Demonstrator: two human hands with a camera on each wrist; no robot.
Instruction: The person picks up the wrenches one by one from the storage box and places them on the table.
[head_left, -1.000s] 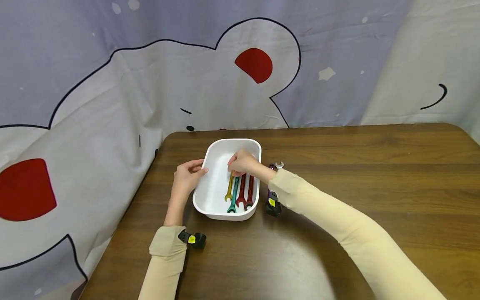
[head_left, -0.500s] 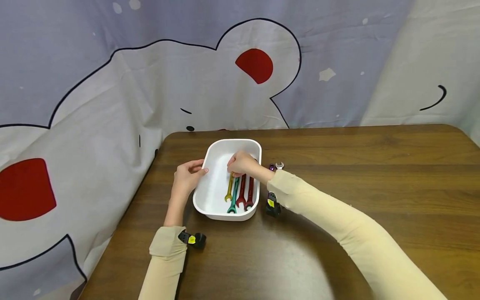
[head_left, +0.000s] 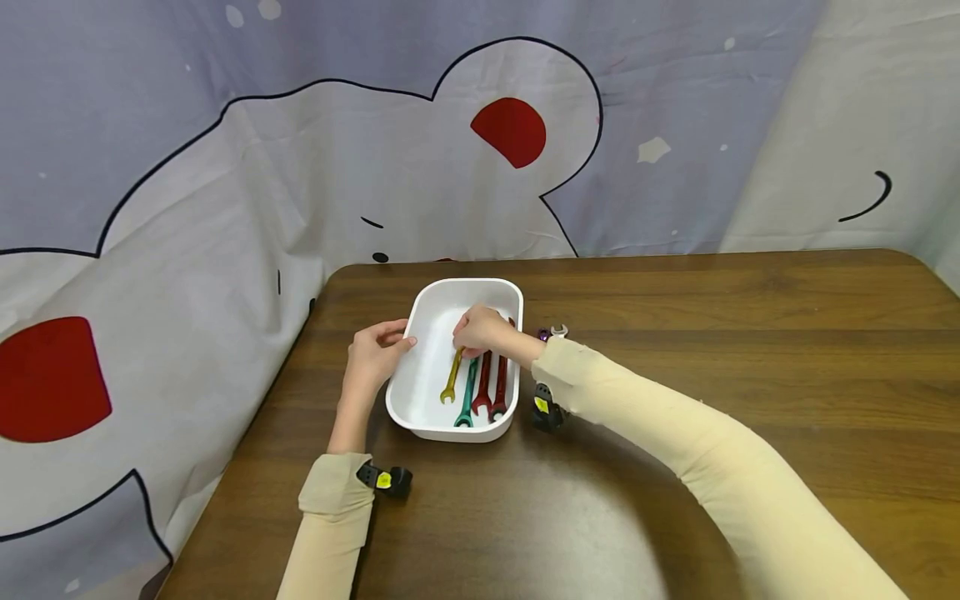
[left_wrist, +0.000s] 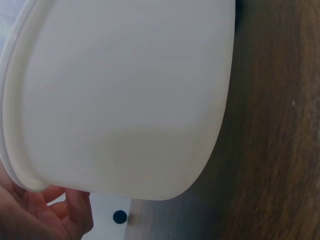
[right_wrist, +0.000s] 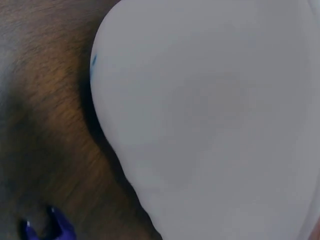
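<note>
A white plastic basin (head_left: 414, 379) stands on the table. My left hand (head_left: 375, 354) grips its left rim, thumb over the edge and fingers against the outer wall. Inside the basin, my right hand (head_left: 483, 331) pinches the upper end of a yellow combination wrench (head_left: 452, 379), whose open jaw points toward me. To its right lie a green wrench (head_left: 468, 392) and two red wrenches, one red wrench (head_left: 483, 387) beside the other red wrench (head_left: 501, 387) at the right wall. My right hand covers their upper ends.
Right of the basin, a silver wrench (head_left: 559, 331) and a purple wrench (right_wrist: 60, 227) lie on the wooden table (head_left: 675, 333), partly hidden by my right forearm. A patterned cloth (head_left: 300, 167) hangs behind the table.
The yellow wrench's lower end has swung left, away from the green wrench, with my right hand shifting slightly left. My left hand and the basin have stayed put.
</note>
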